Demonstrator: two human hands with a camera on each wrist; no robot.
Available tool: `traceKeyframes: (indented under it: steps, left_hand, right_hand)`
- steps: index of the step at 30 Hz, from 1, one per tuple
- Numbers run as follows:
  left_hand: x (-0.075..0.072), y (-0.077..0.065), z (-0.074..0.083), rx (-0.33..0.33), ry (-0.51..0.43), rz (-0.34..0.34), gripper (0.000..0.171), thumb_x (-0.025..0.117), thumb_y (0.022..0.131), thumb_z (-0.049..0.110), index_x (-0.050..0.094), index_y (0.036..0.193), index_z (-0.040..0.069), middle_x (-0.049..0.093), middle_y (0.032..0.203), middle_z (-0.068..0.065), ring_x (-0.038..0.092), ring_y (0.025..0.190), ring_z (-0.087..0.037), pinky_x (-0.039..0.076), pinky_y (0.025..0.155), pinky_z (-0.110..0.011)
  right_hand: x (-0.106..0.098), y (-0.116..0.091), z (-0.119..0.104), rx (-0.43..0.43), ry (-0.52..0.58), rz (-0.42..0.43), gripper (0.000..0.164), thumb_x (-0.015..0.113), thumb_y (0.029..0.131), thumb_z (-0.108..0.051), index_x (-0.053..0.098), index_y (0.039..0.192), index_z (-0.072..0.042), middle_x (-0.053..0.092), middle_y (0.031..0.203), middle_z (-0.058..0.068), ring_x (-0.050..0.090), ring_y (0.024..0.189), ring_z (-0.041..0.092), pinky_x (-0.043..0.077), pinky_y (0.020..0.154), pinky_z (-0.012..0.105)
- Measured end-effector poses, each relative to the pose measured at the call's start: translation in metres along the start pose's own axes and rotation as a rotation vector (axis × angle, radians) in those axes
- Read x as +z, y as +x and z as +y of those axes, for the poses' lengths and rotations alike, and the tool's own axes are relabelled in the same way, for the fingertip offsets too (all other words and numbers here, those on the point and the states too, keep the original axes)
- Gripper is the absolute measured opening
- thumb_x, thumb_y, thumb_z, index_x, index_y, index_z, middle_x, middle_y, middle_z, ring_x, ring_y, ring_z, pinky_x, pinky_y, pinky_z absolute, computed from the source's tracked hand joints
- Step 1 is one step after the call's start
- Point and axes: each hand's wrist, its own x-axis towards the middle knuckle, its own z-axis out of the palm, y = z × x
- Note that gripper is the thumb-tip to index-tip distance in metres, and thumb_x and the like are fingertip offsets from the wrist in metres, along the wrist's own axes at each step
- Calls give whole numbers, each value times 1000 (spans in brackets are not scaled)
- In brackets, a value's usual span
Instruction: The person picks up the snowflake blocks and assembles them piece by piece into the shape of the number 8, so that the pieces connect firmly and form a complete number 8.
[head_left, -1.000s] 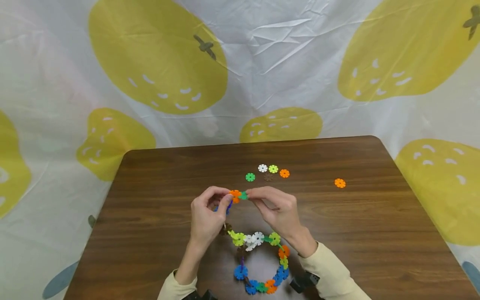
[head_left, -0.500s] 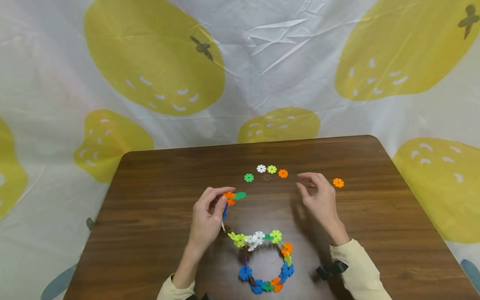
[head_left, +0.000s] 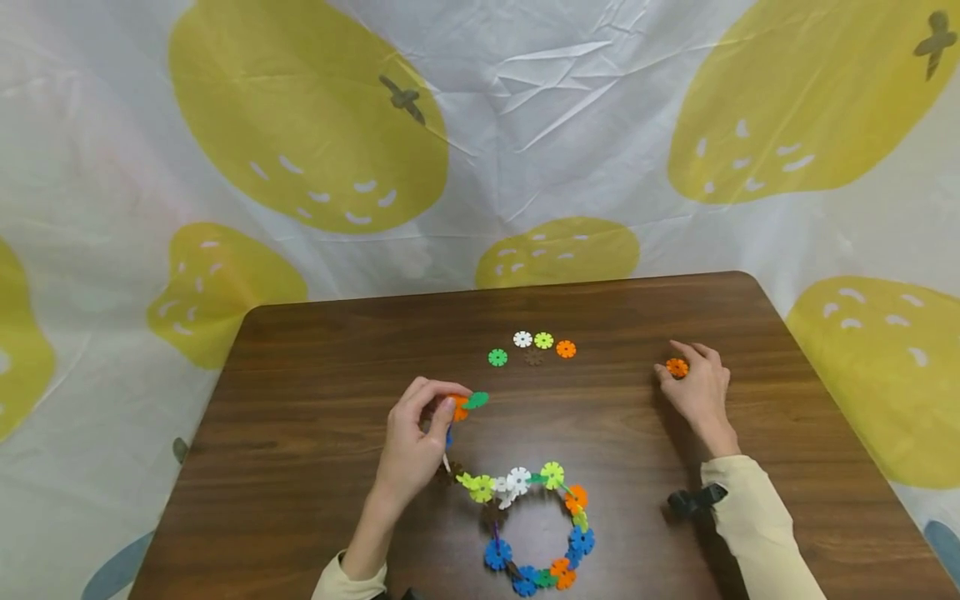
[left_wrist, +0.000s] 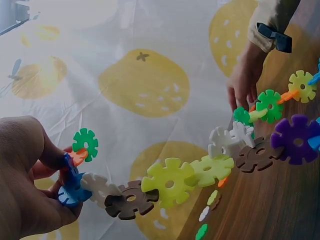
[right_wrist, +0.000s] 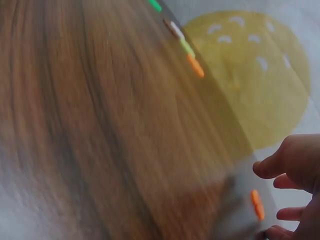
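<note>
My left hand point(head_left: 415, 431) pinches one end of a chain of slotted plastic flower discs point(head_left: 482, 489), near an orange disc point(head_left: 460, 408). A green disc point(left_wrist: 85, 145) sticks out beyond the fingers. From there, blue, white, brown and yellow-green discs lead down to a closed ring of linked discs point(head_left: 582, 542) near the front of the table. Far to the right, my right hand point(head_left: 701, 396) reaches around a loose orange disc point(head_left: 677, 367). In the right wrist view its thumb and fingers are spread, with a gap to that orange disc point(right_wrist: 257, 205).
Loose discs lie toward the back middle of the brown table point(head_left: 337, 350): green point(head_left: 497, 357), white point(head_left: 522, 339), yellow-green point(head_left: 543, 340), orange point(head_left: 566, 349) and brown point(head_left: 533, 357). Behind the table hangs a white cloth point(head_left: 480, 167) printed with yellow fruit.
My right hand has let go of the green disc at the chain's end and moved right to the lone orange disc. My left hand keeps its hold, slightly lower now.
</note>
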Motion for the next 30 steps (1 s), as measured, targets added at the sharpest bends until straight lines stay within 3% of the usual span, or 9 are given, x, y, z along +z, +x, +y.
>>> traceKeyframes:
  steps: [6,15,22,30]
  left_hand:
    - [-1,-1,-1,-7,-1,-12,22,61,94,-8,75,100,9,57,87,-4,52,71,-8,46,59,-19]
    - [-3,-2,-3,-14,9,-20,22,58,97,-6,74,102,9,57,89,-5,53,74,-16,46,63,-20]
    - [-4,-2,-4,-23,8,-26,23,58,97,-7,74,102,9,56,90,-5,53,73,-12,46,60,-19]
    - [-6,-2,-6,-5,-11,-14,22,58,96,-7,74,102,8,57,90,-7,53,72,-8,46,59,-17]
  right_hand:
    - [5,5,13,-36,-40,48,45,72,86,-8,63,126,11,57,126,39,46,125,50,28,96,60]
    - [13,17,34,-159,4,150,25,69,85,-2,71,107,11,61,116,38,52,111,53,35,96,63]
    - [9,4,33,-3,-1,142,24,71,91,-5,68,110,10,53,110,35,45,108,52,36,95,62]
    - [5,-6,27,80,-27,136,26,73,91,-8,64,108,10,64,100,35,47,104,51,35,95,62]
